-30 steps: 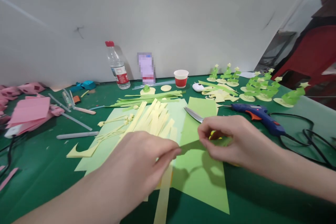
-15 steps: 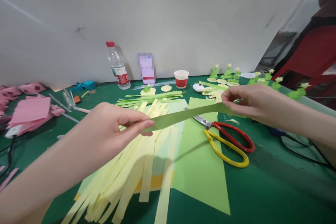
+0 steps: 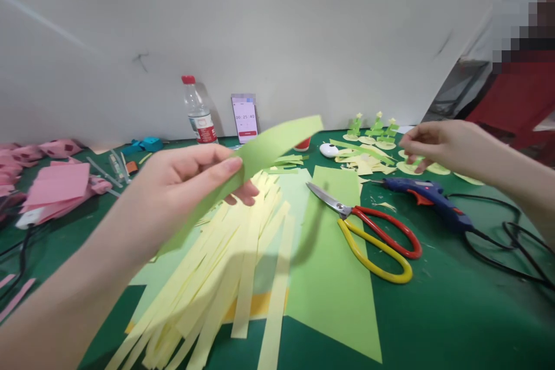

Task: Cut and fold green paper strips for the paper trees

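Note:
My left hand [image 3: 195, 185] is closed on a light green paper strip [image 3: 277, 144], pinching it between thumb and fingers. The strip's free end curves up to the right, and its other part passes beneath the hand. My right hand [image 3: 433, 144] hovers at the right with its fingers loosely bent and apart, nothing visible between them. Small green paper plants [image 3: 376, 132] on pale round bases stand beside it, and a blue glue gun [image 3: 427, 193] lies just below. Scissors [image 3: 347, 211] with red and yellow handles rest partly on a green paper sheet [image 3: 329, 295].
Many pale yellow strips [image 3: 225, 260] cover the table's middle. Behind stand a water bottle [image 3: 199, 113], a phone [image 3: 245, 118] and a partly hidden red cup [image 3: 303, 144]. A white rounded object [image 3: 328, 150] sits near paper scraps. Pink papers [image 3: 56, 188] lie left; a black cable [image 3: 489, 254] loops right.
My right hand has let go of the green strip and moved right and slightly down. The strip's freed end has swung upward, while my left hand still holds it.

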Available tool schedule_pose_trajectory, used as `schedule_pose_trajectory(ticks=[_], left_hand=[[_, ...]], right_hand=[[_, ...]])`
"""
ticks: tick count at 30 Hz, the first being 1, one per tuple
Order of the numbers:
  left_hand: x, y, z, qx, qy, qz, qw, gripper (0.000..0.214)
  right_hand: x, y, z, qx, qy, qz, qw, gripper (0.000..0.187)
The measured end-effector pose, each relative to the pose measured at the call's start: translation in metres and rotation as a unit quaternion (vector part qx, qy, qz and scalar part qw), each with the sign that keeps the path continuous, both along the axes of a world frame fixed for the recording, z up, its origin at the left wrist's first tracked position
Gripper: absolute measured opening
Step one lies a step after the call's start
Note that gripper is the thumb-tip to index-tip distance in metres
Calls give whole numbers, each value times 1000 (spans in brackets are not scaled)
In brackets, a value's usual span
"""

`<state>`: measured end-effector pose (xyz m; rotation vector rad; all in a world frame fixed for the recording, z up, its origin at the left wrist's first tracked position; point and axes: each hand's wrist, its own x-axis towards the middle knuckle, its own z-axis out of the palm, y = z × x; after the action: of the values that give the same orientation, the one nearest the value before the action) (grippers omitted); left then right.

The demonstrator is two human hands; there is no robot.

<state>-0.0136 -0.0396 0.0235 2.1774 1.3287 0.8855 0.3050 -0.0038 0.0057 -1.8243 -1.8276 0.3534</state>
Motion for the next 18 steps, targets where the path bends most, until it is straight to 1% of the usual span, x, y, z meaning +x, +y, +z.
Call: schedule_pose_trajectory(ticks=[1, 2, 3, 4, 5, 6, 7, 8, 9, 10, 11, 12, 15, 16, 18], left_hand=[[4, 2, -3, -71, -107, -26, 991, 21], [9, 3, -8, -147, -195, -56, 968, 15], [14, 4, -13, -218, -250, -81, 940, 12], [19, 4, -19, -269, -282, -103, 915, 11], [25, 4, -25, -314, -299, -122, 893, 12], [29, 3, -31, -352, -307, -138, 874, 14], [33, 1, -36, -381, -307, -153, 859, 17], [36, 0, -41, -404, -301, -167, 847, 19], [39, -1, -45, -422, -291, -181, 839, 21], [40, -2, -48, -435, -280, -194, 833, 22], [41, -3, -51, -446, -267, -210, 828, 24], [41, -4, -53, -455, -254, -221, 824, 25], [40, -4, -57, -481, -216, -234, 817, 26], [40, -4, -58, -480, -202, -227, 823, 26], [40, -5, -59, -452, -181, -201, 850, 25]], right_hand=[[-7, -1, -2, -16, 15, 20, 1000, 28], [-17, -4, -6, -43, 45, 52, 997, 30], [-28, -7, -11, -81, 77, 93, 989, 35], [-41, -12, -18, -116, 110, 134, 978, 36], [-54, -17, -26, -167, 199, 194, 946, 38], [-66, -22, -34, -202, 295, 240, 902, 38], [-77, -27, -42, -219, 387, 272, 853, 34], [-85, -32, -49, -241, 459, 293, 803, 29], [-91, -35, -54, -246, 515, 294, 767, 24], [-95, -38, -58, -244, 554, 287, 743, 23], [-98, -39, -60, -237, 577, 279, 730, 25], [-98, -39, -61, -225, 588, 274, 727, 27], [-97, -38, -58, -199, 583, 282, 735, 32], [-97, -38, -57, -196, 575, 281, 743, 33], [-98, -39, -55, -196, 545, 272, 768, 28]])
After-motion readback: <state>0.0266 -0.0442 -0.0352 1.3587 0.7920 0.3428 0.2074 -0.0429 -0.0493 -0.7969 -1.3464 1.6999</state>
